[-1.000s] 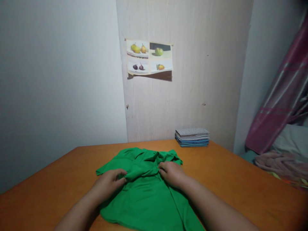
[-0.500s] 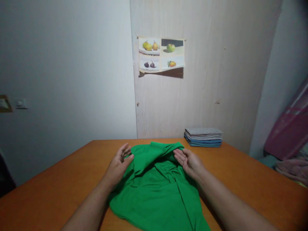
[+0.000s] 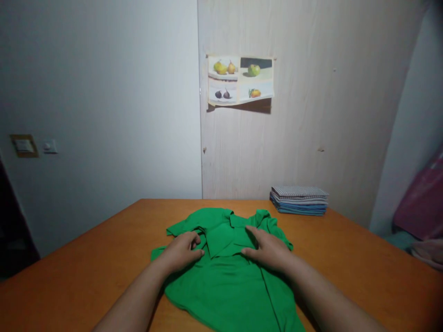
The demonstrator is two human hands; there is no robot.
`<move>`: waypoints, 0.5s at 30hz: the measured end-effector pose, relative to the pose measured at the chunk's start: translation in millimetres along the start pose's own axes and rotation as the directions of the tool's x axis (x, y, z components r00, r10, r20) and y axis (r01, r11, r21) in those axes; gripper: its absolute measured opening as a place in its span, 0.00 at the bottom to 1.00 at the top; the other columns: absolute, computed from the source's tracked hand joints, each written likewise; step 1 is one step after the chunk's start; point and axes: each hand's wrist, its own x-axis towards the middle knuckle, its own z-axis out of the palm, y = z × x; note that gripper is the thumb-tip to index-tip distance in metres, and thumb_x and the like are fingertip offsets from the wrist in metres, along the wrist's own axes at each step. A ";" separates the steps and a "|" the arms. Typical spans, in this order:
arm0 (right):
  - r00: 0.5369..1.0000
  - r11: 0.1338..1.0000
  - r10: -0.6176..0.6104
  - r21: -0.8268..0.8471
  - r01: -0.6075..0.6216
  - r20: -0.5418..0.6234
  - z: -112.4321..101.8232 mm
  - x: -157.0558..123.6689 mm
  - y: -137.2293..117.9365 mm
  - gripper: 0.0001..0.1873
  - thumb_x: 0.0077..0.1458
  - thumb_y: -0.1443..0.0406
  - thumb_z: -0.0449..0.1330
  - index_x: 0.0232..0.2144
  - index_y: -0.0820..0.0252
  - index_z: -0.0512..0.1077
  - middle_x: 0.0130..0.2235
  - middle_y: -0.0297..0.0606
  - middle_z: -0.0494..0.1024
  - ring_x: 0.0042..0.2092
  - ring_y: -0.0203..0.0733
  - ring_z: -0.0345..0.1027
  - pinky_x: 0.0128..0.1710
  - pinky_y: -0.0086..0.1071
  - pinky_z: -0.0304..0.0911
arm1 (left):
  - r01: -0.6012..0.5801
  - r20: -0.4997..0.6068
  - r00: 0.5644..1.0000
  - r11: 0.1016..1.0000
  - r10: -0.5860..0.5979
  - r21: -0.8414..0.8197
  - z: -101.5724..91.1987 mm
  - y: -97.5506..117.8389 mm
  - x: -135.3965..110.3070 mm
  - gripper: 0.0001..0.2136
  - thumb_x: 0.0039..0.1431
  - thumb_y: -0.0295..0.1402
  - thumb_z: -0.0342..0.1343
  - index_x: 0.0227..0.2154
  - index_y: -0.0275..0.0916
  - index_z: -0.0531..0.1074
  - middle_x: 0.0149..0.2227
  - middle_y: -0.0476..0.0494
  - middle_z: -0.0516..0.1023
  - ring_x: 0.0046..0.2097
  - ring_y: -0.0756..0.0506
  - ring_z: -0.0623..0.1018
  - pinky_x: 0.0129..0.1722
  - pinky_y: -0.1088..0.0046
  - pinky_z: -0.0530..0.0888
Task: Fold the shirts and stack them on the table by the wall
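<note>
A green collared shirt (image 3: 228,288) lies on the orange-brown table, its collar end away from me and its lower part running off the bottom of the view. Wrinkles and a loose flap cross its upper front; one short sleeve sticks out at the far left. My left hand (image 3: 182,252) is over the shirt's left side, thumb and curled fingers apart, with nothing held. Over the right side of the chest, my right hand (image 3: 269,249) is open, thumb and fingers spread. Whether either palm touches the cloth I cannot tell.
A neat stack of folded cloths (image 3: 299,201), blue below and checked on top, stands at the table's (image 3: 86,263) far right. Behind the table is a wall with a fruit picture sheet (image 3: 241,80). Pink fabric (image 3: 422,203) hangs beyond the right edge.
Both hands have come nearer to me and let the shirt's far part down. Its collar and left sleeve now show, spread on the table. The view has turned slightly left.
</note>
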 end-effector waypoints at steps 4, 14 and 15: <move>0.997 0.989 0.035 -0.144 -0.024 0.068 1.1 2.6 3.3 0.18 0.54 0.54 0.61 0.44 0.57 0.76 0.44 0.45 0.80 0.44 0.51 0.72 0.37 0.35 0.56 | 0.011 0.031 0.999 1.000 -0.012 0.020 2.2 -7.2 3.0 0.06 0.50 0.36 0.55 0.27 0.40 0.67 0.27 0.52 0.68 0.33 0.47 0.69 0.30 0.73 0.58; 0.952 0.302 0.294 0.936 -0.179 0.087 -6.2 17.8 6.1 0.06 0.57 0.64 0.58 0.28 0.57 0.65 0.21 0.29 0.71 0.21 0.33 0.65 0.21 0.25 0.57 | 0.107 -0.017 0.993 0.935 -0.120 -0.337 -10.7 1.1 -0.7 0.08 0.48 0.40 0.51 0.22 0.41 0.62 0.23 0.54 0.61 0.27 0.49 0.62 0.26 0.75 0.56; 0.940 0.127 0.332 0.983 -0.129 0.081 -9.7 19.1 7.0 0.04 0.56 0.66 0.59 0.31 0.57 0.66 0.24 0.32 0.76 0.25 0.35 0.72 0.24 0.26 0.64 | 0.121 -0.062 0.986 0.930 -0.152 -0.348 -11.8 -0.3 0.1 0.09 0.49 0.40 0.50 0.22 0.41 0.62 0.23 0.54 0.61 0.27 0.49 0.62 0.26 0.75 0.57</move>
